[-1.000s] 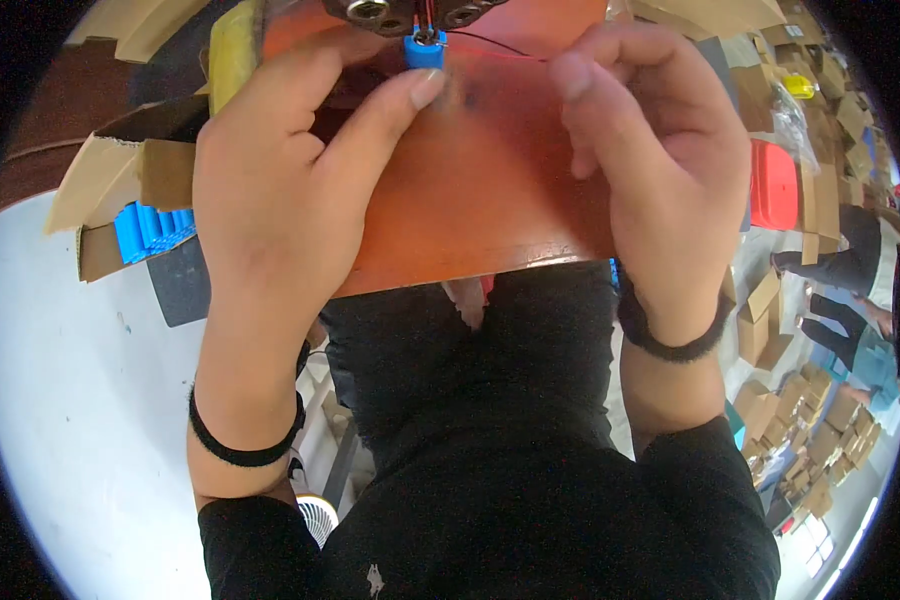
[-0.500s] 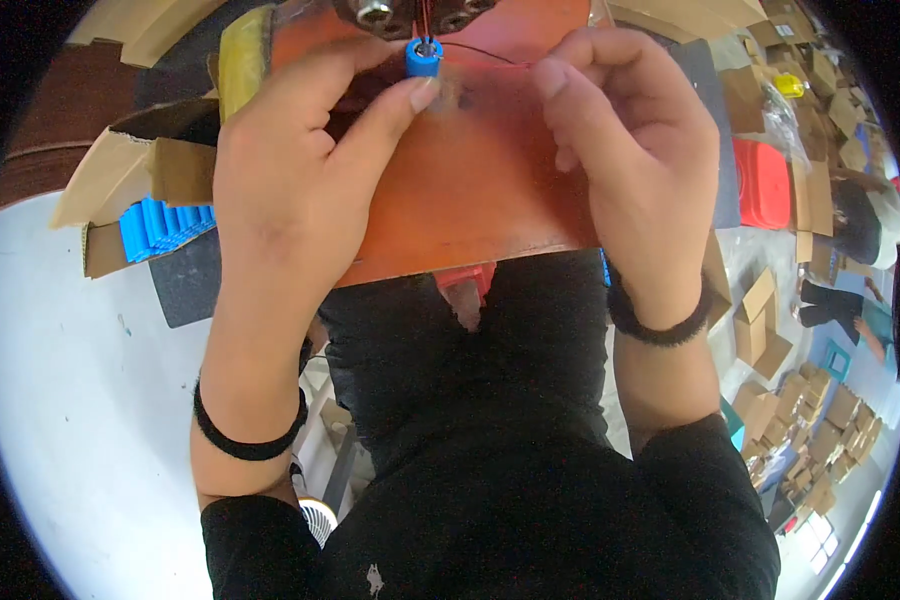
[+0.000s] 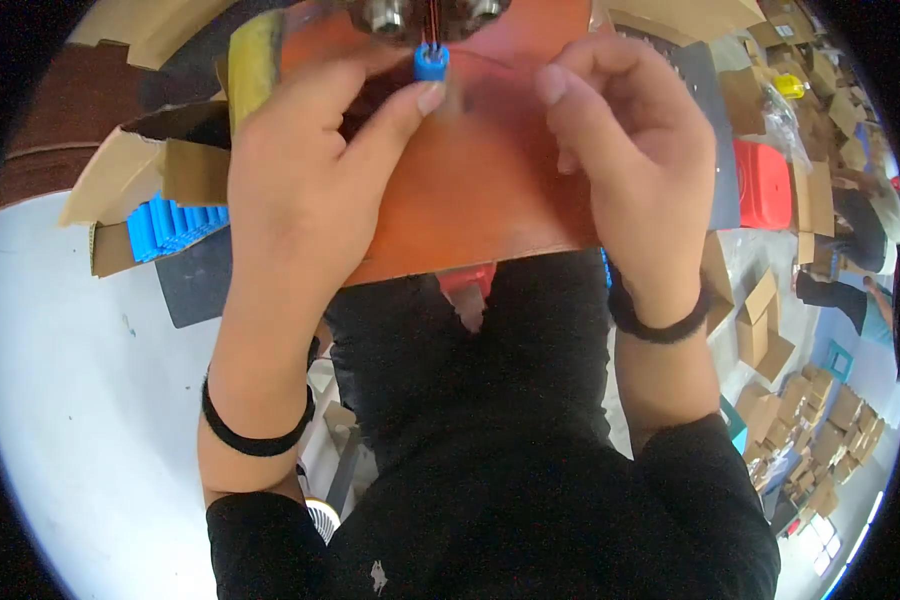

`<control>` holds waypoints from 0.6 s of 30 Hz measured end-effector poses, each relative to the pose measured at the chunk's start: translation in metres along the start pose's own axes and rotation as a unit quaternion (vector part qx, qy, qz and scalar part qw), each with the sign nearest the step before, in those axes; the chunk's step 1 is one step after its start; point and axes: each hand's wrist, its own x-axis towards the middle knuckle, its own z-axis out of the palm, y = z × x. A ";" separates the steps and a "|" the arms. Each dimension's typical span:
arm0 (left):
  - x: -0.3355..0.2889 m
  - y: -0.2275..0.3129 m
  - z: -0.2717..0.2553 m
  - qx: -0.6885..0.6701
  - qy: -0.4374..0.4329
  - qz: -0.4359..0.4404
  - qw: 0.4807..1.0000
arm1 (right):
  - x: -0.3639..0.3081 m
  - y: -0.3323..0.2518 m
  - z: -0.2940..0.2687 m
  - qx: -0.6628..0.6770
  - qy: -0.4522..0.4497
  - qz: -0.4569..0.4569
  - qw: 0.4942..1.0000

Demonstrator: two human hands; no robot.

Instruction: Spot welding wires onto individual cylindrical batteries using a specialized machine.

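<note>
A: Where to look first?

B: At the blue cylindrical cell [image 3: 431, 70], over the far part of the orange desk [image 3: 490, 200], right below the paired metal pins [image 3: 432, 24]. Touching them? Too fine to tell.

A: And at left?

B: See the left hand [image 3: 300, 175] gripping the cell low, between thumb and finger. Hold that pinch firm and upright; leave the top face clear, fingertips below the pins.

A: And at right?

B: Find the right hand [image 3: 650, 150] curled, thumb and forefinger nearly meeting, near the thin dark wire [image 3: 485, 58]. Gripping it? Cannot tell, too blurred.

A: How best to manage that wire?

B: Guide lightly with some slack; probably risky to tug, likely to tilt the cell off the pins.
</note>
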 end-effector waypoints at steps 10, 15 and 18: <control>0.007 0.003 -0.003 0.083 0.009 0.024 0.996 | 0.009 -0.001 0.001 -0.035 -0.029 -0.002 0.999; 0.006 0.002 0.001 0.038 0.032 0.047 0.998 | 0.008 0.000 -0.003 0.021 -0.024 0.025 0.999; 0.004 0.011 0.004 0.099 0.017 0.062 0.993 | 0.001 -0.002 -0.013 -0.023 -0.023 0.052 0.998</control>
